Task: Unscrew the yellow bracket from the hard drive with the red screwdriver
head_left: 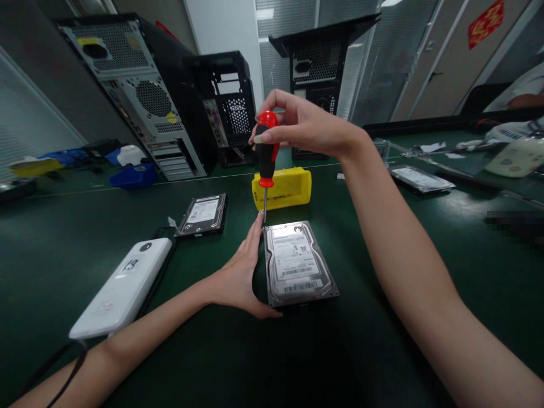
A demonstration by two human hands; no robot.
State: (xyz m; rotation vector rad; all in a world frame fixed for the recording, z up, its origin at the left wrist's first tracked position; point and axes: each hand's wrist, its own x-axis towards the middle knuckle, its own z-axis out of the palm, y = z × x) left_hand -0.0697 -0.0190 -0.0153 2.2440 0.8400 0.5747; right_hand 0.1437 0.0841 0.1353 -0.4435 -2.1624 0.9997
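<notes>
A silver hard drive (297, 260) lies label up on the green table (204, 351). My left hand (240, 277) rests at its left side, thumb by the near edge and fingers stretched toward the far left corner; the fingers and thumb are spread apart. Above that corner, my right hand (297, 122) grips a red and black screwdriver (267, 153) by its handle. The screwdriver stands upright, its tip down at the drive's far left corner. Whether the tip touches a screw is too small to tell. Just behind the drive is a yellow plastic bin (293, 188).
A second hard drive (204, 214) and a white device with a black cord (123, 286) lie on the left. Computer cases (157, 96) stand at the back. Another drive (420, 178) is at right, with a person's arm (525, 101) beyond.
</notes>
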